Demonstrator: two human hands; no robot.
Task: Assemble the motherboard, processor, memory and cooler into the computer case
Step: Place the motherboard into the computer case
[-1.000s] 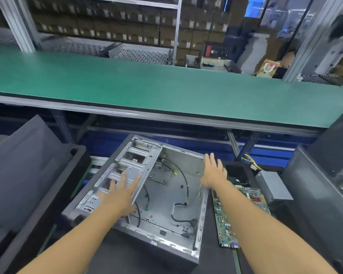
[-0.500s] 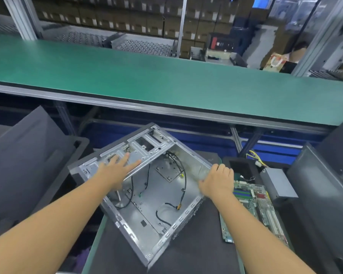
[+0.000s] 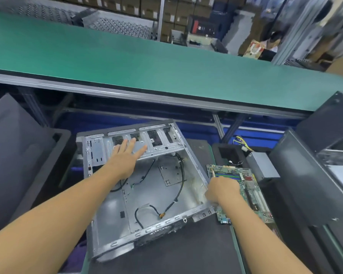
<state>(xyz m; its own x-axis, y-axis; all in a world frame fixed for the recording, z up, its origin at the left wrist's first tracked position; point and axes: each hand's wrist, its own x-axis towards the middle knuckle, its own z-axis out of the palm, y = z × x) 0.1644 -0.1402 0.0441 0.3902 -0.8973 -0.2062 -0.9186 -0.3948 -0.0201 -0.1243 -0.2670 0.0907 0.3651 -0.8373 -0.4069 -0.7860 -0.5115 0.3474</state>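
The left hand point(image 3: 125, 157) lies flat, opened out, on the open case point(image 3: 147, 194); the right hand point(image 3: 222, 189) grips its right wall (motherboard point(image 3: 251, 186) just beside).

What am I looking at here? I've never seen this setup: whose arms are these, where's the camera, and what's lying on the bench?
There is no machine here. These are a person's two bare arms, filmed by one camera worn on their head, looking forward and down. The left hand lies flat, fingers straight, on the metal bracket inside the open computer case. The right hand grips the case's right wall. Loose black cables show inside the case, which sits on a dark mat. The green motherboard lies beside it on the right, not yet fitted. Behind that is a grey power box with coloured wires. A long green belt runs beyond.
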